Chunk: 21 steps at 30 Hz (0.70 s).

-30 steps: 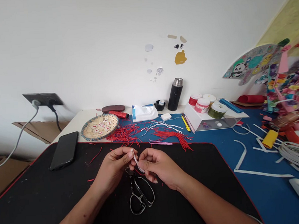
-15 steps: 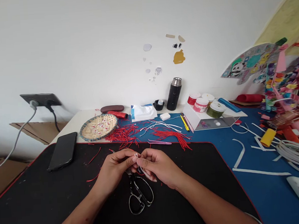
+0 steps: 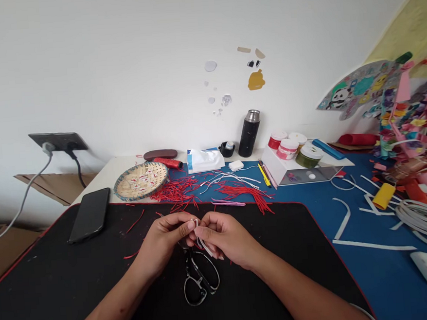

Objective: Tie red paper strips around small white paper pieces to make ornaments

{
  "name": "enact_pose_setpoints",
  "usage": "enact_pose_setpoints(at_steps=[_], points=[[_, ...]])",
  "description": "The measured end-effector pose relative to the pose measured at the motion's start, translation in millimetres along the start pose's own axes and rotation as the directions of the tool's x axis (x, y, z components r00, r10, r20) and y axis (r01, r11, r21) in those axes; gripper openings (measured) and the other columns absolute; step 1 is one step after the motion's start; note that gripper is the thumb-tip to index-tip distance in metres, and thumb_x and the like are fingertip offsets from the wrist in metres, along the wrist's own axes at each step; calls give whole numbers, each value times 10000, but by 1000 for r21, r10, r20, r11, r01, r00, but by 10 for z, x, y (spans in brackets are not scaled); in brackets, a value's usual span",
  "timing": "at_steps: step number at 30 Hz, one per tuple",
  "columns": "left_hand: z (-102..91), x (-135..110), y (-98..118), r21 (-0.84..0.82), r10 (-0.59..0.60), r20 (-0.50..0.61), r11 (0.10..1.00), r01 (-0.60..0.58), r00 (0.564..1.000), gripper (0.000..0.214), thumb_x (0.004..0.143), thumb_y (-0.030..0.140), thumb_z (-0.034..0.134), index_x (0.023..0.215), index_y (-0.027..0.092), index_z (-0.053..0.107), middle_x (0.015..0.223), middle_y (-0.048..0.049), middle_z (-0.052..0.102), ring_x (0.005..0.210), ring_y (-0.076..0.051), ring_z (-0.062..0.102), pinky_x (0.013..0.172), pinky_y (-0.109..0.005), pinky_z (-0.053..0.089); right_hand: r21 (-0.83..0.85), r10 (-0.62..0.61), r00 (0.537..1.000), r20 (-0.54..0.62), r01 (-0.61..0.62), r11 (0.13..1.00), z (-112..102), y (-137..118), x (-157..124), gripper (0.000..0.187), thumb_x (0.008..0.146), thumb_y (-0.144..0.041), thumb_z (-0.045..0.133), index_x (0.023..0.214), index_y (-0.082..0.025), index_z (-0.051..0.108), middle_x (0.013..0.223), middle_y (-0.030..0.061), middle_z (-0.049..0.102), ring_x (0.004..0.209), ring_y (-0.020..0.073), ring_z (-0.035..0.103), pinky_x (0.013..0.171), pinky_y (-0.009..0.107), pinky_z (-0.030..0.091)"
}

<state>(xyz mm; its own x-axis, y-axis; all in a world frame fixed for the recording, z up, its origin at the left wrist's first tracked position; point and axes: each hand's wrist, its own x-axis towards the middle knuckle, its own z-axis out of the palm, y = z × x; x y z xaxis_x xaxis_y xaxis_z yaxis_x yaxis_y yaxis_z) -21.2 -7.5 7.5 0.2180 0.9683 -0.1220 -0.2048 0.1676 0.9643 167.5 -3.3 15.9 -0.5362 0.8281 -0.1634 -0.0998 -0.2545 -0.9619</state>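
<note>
A thin white cord (image 3: 205, 247) is pinched between both hands, with a small loop standing up at the fingertips and its ends hanging below. My left hand (image 3: 169, 234) grips it between thumb and forefinger. My right hand (image 3: 224, 235) closes on the same cord from the other side, thumb tip nearly meeting the left one. Black-handled scissors (image 3: 194, 281) lie on the black mat (image 3: 266, 293) under the hands, their blades mostly hidden by my left hand.
Red cord pieces (image 3: 245, 193) and white cords (image 3: 233, 179) lie beyond the mat, near purple tweezers (image 3: 228, 203). A woven basket (image 3: 142, 180) and a phone (image 3: 89, 216) are at left. At right stand lidded jars (image 3: 308, 155), with a coil of white cord (image 3: 424, 219) nearby.
The white loop at the fingertips stands slightly taller, and the hanging ends have shifted a little. Both hands stay in nearly the same place.
</note>
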Motion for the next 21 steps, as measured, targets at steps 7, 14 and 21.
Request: enact_pose_setpoints(at_steps=[7, 14, 21], points=[[21, -23, 85, 129, 51, 41, 990, -56, 998, 218, 820, 403, 844, 856, 188, 842, 716, -32, 713, 641, -154, 631, 593, -239, 521, 60, 23, 1000, -16, -22, 998, -6, 2, -3, 520, 840, -681, 715, 805, -182, 572, 543, -70, 521, 409, 65, 433, 379, 190, 297], [54, -48, 131, 222, 91, 21, 971, -93, 996, 226, 815, 425, 836, 828, 200, 836, 717, -31, 710, 635, -164, 641, 586, -247, 533, 95, 46, 999, -5, -45, 994, -12, 13, 4, 516, 839, -681, 713, 809, -186, 568, 539, -72, 517, 410, 68, 445, 377, 189, 285], [84, -61, 172, 254, 110, 40, 960, -117, 993, 271, 807, 467, 826, 776, 198, 832, 713, -46, 708, 636, -177, 641, 579, -256, 541, 90, 59, 998, 3, -59, 994, -13, 5, 3, 498, 825, -648, 746, 797, -189, 556, 544, -75, 520, 416, 65, 436, 390, 192, 282]])
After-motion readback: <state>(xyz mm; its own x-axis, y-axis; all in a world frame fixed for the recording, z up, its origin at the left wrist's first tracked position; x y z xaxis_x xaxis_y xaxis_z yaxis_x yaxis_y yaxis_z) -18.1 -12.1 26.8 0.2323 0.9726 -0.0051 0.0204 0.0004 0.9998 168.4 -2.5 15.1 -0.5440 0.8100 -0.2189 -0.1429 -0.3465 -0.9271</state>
